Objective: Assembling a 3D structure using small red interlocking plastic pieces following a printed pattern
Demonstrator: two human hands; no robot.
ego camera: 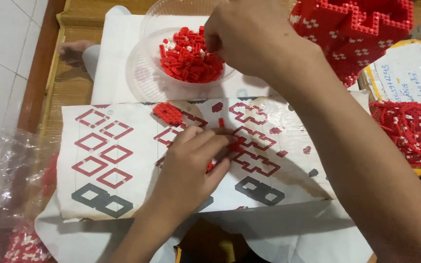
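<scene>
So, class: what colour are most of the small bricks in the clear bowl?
Red, with a few white bricks among them; the head view shows the bowl clearly.

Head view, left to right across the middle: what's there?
Crinkled clear plastic → red diamond outlines on the printed sheet → left hand pressing small red bricks → red zigzag outlines → red-and-white brick mesh piece.

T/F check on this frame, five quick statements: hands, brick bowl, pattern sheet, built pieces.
1. The right hand reaches into the clear bowl of red bricks. True.
2. The left hand rests on the pattern sheet. True.
3. The bowl holds mostly blue bricks. False: they are red, with a few white.
4. The sheet's outlines are all red. False: some near its bottom edge are dark grey.
5. A big red built piece stands at upper right. True.
</scene>
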